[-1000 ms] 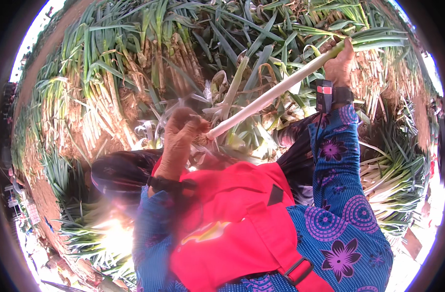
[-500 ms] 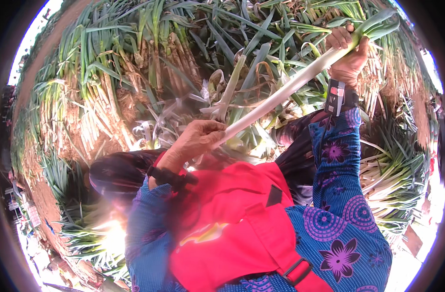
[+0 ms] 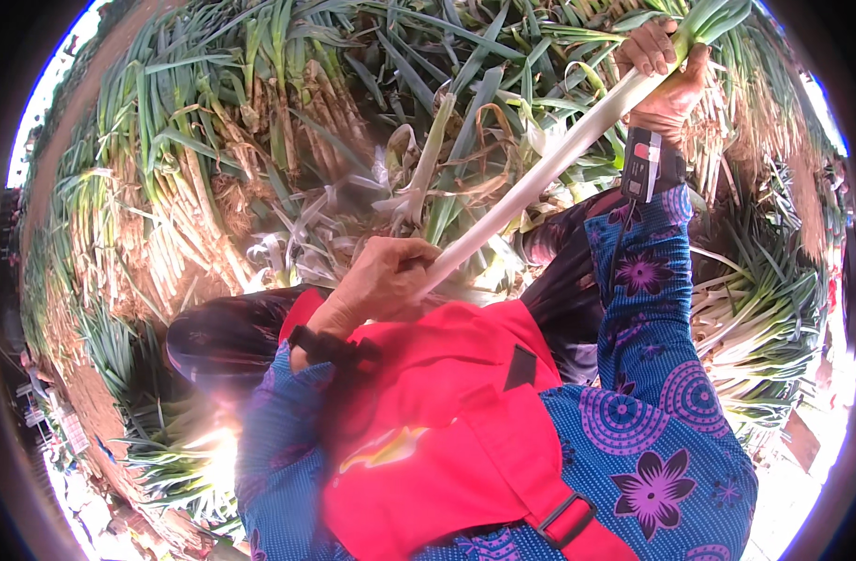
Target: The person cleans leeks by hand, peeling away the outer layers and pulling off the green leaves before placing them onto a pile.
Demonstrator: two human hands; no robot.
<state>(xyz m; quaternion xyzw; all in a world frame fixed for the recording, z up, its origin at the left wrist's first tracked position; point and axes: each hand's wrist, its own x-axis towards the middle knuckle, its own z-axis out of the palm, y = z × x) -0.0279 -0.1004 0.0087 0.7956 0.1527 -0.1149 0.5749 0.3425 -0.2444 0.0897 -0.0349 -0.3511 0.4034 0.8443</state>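
Note:
A long peeled green onion (image 3: pixel 531 187) slants from the middle of the view up to the far right, its shaft white and its top green. Around its green end my right hand (image 3: pixel 662 75) is closed, with the leaves sticking out past the thumb. My left hand (image 3: pixel 386 280) is closed at the white lower end, fingers curled against it; that end is partly hidden by the hand. Just beyond lies a heap of stripped leaves and pale skins (image 3: pixel 414 178), with one stubby green stalk standing up in it.
Unpeeled green onions (image 3: pixel 185 187) with soil on them are piled at the far left, and more hang along the far right. Cleaned white-stemmed onions (image 3: pixel 755 341) lie by my right side, another bunch (image 3: pixel 185 463) by my left. My bent legs frame the leaf heap.
The onion and my right hand have shifted slightly up and left in the view. My left hand has curled more tightly at the lower end. Both hands keep their hold.

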